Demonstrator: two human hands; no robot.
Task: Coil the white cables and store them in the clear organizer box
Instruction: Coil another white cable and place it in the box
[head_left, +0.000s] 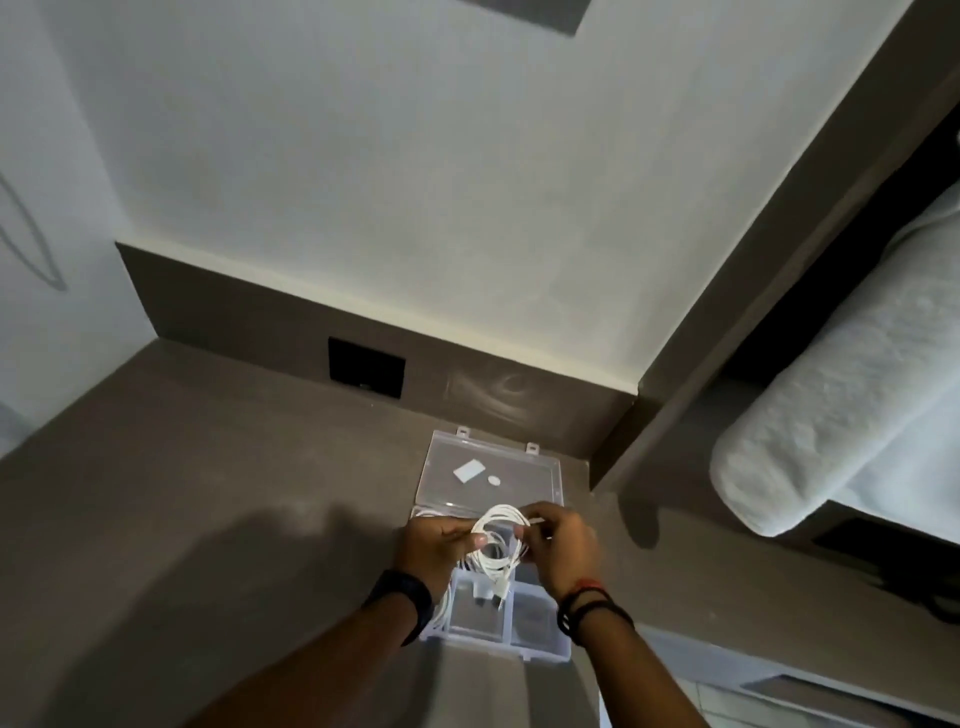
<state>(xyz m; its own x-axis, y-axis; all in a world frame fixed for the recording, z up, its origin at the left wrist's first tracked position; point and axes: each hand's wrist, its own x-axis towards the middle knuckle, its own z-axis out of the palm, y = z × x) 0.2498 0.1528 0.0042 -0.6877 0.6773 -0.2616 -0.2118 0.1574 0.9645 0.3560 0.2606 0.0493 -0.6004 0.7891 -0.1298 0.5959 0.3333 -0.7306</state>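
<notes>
A white cable (497, 540), wound into a loose coil, hangs between both hands just above the clear organizer box (540, 636). My left hand (434, 548) pinches the coil's left side. My right hand (563, 545) grips its right side, with a loose plug end dangling down toward a compartment. The box stands open on the brown desk, its clear lid (540, 470) folded back flat. A small white charger block (479, 592) sits in a middle compartment. Another white cable (441, 605) shows at the box's left edge, partly hidden by my left wrist.
The brown desk (208, 493) runs to a low back ledge with a black wall socket (366, 368). A brown panel (727, 312) rises on the right, with a rolled white towel (852, 405) on a shelf behind it. The desk's front edge lies just below the box.
</notes>
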